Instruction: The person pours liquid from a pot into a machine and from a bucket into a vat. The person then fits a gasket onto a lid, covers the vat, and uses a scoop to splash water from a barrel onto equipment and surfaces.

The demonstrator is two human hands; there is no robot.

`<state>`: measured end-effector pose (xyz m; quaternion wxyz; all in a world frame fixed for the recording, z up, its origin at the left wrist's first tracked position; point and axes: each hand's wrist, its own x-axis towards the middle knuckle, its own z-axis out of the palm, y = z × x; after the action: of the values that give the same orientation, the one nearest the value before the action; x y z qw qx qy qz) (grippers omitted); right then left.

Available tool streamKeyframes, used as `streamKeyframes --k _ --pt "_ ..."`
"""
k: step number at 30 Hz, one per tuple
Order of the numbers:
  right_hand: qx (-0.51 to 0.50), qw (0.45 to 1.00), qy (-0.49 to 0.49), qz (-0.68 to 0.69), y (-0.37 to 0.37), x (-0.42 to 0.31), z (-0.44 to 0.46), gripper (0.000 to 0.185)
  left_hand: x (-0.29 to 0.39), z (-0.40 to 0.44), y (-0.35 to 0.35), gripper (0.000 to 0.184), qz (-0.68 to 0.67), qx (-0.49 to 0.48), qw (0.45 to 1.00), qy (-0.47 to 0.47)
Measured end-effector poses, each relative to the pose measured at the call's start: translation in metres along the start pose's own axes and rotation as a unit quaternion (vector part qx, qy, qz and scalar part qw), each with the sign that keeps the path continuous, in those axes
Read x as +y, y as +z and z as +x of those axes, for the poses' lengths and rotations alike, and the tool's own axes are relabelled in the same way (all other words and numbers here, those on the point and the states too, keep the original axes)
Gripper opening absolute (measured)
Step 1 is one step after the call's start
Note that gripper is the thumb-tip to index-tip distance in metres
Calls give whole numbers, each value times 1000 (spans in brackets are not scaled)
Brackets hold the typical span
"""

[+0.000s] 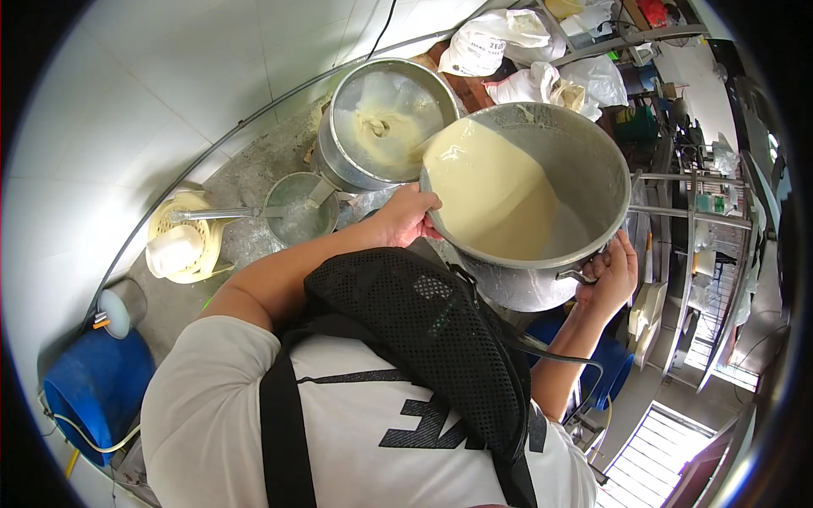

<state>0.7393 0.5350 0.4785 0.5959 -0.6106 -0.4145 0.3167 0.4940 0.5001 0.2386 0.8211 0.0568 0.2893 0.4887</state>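
A large metal pot [584, 169] is tilted to the left, its pale yellow batter [491, 190] gathered on the low side. My left hand [406, 217] grips the pot's near left edge, fingers closed on it. On the right, my right hand [613, 267] is closed around the pot's lower side by a small metal handle [576, 276]. The tilted rim overlaps a cylindrical metal drum [343, 157], where more yellow batter [381, 129] lies around a hole-like swirl in cloudy liquid. Where the two rims meet, a pale stream appears to run into the drum.
Left of the drum stands a greenish bucket [326, 222] with a long-handled metal dipper [222, 214]. A yellow basket [207, 233] holds a white container. White sacks [483, 49] lie behind. Blue barrels [97, 385] are at lower left and right; metal racks [694, 216] line the right.
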Motion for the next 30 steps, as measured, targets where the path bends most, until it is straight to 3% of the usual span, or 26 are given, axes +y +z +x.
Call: streamKeyframes --k 30 --pt "-18 1000 -9 -9 -4 0 3 26 -3 -2 -2 51 -4 -17 1000 15"
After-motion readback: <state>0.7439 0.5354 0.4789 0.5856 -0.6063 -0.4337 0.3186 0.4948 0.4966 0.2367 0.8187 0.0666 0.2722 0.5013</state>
